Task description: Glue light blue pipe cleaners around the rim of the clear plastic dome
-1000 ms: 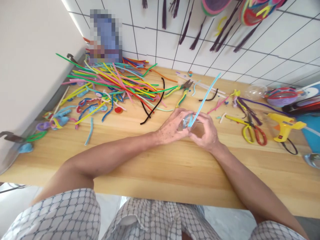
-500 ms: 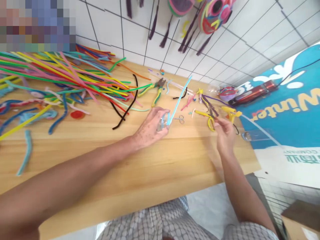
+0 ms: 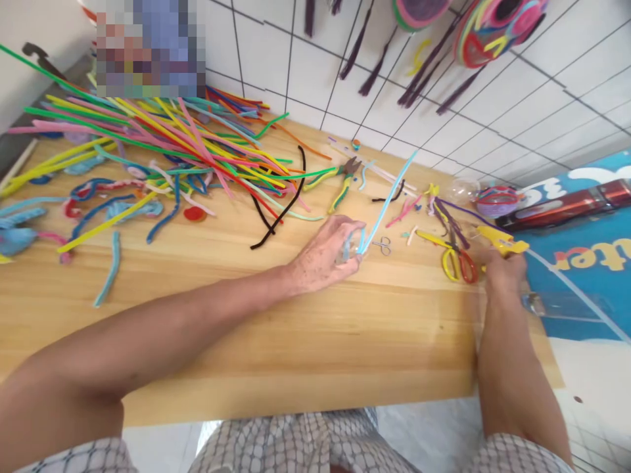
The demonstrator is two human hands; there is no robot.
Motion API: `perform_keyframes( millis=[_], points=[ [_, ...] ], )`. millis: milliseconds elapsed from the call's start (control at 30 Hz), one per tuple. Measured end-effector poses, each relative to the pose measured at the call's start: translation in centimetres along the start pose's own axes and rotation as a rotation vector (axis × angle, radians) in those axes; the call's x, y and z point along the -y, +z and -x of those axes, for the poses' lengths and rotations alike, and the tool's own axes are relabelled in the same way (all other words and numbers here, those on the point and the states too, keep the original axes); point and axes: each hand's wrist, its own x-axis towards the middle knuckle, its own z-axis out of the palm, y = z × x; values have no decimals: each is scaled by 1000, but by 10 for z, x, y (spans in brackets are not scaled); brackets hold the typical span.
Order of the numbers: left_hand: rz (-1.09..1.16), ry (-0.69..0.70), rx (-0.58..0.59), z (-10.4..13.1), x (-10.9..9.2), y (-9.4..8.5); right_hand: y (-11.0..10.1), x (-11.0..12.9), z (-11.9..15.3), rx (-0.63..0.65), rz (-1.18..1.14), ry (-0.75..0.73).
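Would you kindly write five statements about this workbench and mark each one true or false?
1. The left hand holds a clear object beside a light-blue stem. True.
2. Both hands grip that clear object. False: the right hand is at the yellow glue gun.
3. The small silver scissors lie between the left hand and the larger scissors. True.
4. The larger scissors have two green handles. False: one is yellow, the other red.
5. The pliers lie on the tabletop. True.

Yellow-green pliers (image 3: 350, 170), dark tassels (image 3: 309, 18), tiled wall (image 3: 522, 112)
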Motion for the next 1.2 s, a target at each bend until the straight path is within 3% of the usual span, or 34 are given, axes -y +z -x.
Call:
perform_keyframes(
  millis=[133, 400, 500, 633, 1200],
  points=[
    [-16, -70, 5, -1, -2, -1, 12, 19, 11, -151, -25, 37],
    [42, -105, 4, -1, -2, -1, 69, 123, 95, 64, 7, 55],
    [44, -108, -6, -1, -1, 0, 84, 144, 113, 178, -10, -31],
    [44, -90, -5, -1, 0, 2, 93, 147, 119, 205, -25, -107],
    [15, -98, -10, -2, -4, 2, 103, 149, 123, 255, -60, -137]
  ],
)
